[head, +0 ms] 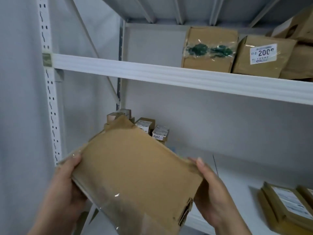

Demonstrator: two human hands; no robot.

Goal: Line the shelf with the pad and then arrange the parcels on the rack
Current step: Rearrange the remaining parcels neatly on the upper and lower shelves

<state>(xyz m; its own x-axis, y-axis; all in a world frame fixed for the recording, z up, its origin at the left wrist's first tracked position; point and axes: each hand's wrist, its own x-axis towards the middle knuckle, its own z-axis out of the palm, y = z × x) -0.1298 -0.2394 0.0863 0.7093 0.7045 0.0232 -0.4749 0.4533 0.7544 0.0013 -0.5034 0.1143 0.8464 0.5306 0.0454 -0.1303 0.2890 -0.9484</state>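
I hold a brown cardboard parcel (135, 170) tilted in front of the white metal rack, its plain face toward me and clear tape across its lower part. My left hand (64, 189) grips its left edge with the thumb on top. My right hand (213, 192) grips its right edge the same way. The parcel hangs in front of the lower shelf (237, 177), whose white surface shows behind it; whether a pad lies there I cannot tell.
Small labelled boxes (160, 134) stand at the back left of the lower shelf, flat brown parcels (288, 206) at its right. The upper shelf beam (169, 75) carries brown boxes, one with green tape (209, 50), one labelled 200 (262, 56). A perforated upright (49, 92) stands at the left.
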